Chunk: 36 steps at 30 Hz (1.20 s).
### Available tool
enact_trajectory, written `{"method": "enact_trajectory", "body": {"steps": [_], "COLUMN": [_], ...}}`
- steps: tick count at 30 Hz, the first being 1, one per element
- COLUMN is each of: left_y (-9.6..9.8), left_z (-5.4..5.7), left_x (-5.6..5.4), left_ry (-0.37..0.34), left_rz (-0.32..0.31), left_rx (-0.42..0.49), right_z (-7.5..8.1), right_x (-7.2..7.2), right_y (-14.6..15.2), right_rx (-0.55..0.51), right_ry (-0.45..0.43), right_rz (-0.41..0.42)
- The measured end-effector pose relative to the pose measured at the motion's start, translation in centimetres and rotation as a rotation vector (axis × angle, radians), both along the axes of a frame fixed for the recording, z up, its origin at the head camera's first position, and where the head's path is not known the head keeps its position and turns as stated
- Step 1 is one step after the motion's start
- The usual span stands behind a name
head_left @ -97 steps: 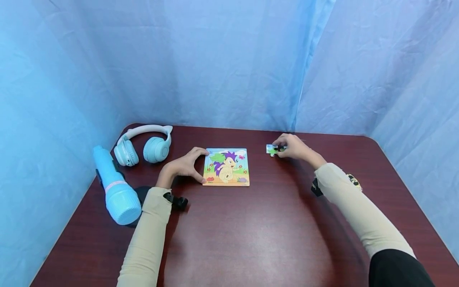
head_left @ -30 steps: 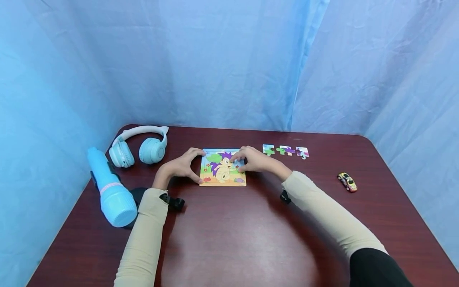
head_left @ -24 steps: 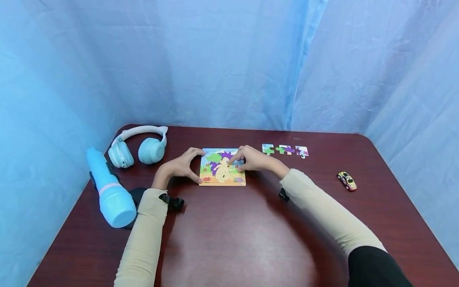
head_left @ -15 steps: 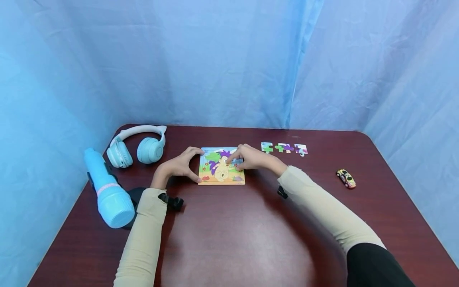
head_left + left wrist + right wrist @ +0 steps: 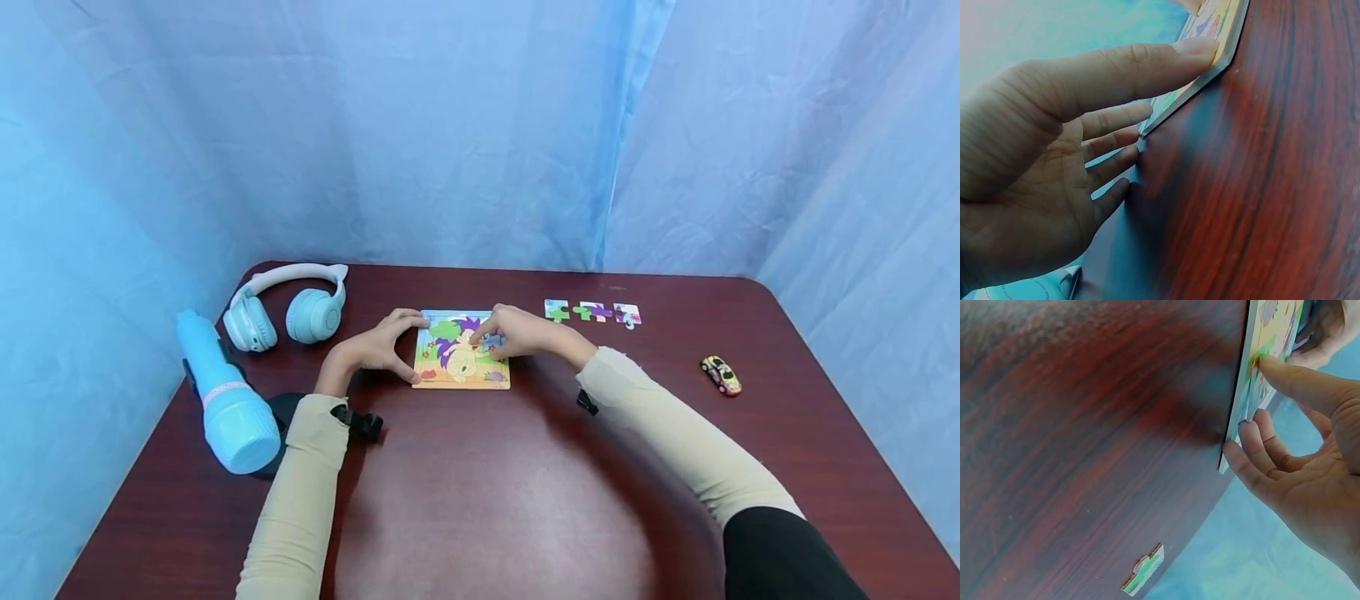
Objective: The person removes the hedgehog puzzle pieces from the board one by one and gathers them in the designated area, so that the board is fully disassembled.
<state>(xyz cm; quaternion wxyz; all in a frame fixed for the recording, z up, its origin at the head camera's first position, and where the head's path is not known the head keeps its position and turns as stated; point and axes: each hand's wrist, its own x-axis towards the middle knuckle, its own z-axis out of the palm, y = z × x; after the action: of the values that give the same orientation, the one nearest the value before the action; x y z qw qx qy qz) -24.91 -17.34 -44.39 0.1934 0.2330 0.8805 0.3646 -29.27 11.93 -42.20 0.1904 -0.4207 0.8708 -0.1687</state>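
A square jigsaw puzzle board (image 5: 459,385) with a purple-haired cartoon figure lies flat on the table. My left hand (image 5: 378,343) spans its left side, fingers fairly straight: the thumb (image 5: 1194,53) rests on the near corner and the other fingertips touch the far part of the edge. My right hand (image 5: 522,331) is over the board's right part, pinching a thin puzzle piece (image 5: 1251,394) between thumb and fingertips; the piece's picture is hidden. Right of the board lie three loose puzzle pieces, one green and blue (image 5: 557,310), one green and purple (image 5: 594,312), one pinkish (image 5: 627,314).
Light blue cat-ear headphones (image 5: 315,315) stand at the back left. A blue microphone-shaped object (image 5: 238,408) lies beside my left forearm. On the right side is a small yellow toy car (image 5: 722,375). Blue curtains (image 5: 480,133) surround the dark red table (image 5: 510,492).
From the loose pieces on the right, my right hand has come left onto the board with a piece, then shifted slightly over it. The left hand stays at the board's left edge.
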Motion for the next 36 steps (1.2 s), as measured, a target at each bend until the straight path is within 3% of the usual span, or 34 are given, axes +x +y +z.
{"method": "enact_trajectory", "body": {"steps": [11, 20, 36], "left_y": [-0.02, 0.23, 0.14], "left_z": [-0.26, -0.37, -0.15], "left_x": [-0.06, -0.20, -0.03], "left_ry": [-0.024, -0.022, -0.025], "left_rz": [0.010, 0.011, 0.029], "left_rx": [-0.016, -0.024, -0.024], "right_z": [0.01, 0.29, 0.02], "right_x": [0.28, 0.54, -0.13], "right_y": [-0.23, -0.11, 0.03], "right_rx": [0.034, 0.076, -0.012], "right_ry": [-0.013, -0.032, -0.079], "right_rz": [-0.017, -0.107, -0.021]}}
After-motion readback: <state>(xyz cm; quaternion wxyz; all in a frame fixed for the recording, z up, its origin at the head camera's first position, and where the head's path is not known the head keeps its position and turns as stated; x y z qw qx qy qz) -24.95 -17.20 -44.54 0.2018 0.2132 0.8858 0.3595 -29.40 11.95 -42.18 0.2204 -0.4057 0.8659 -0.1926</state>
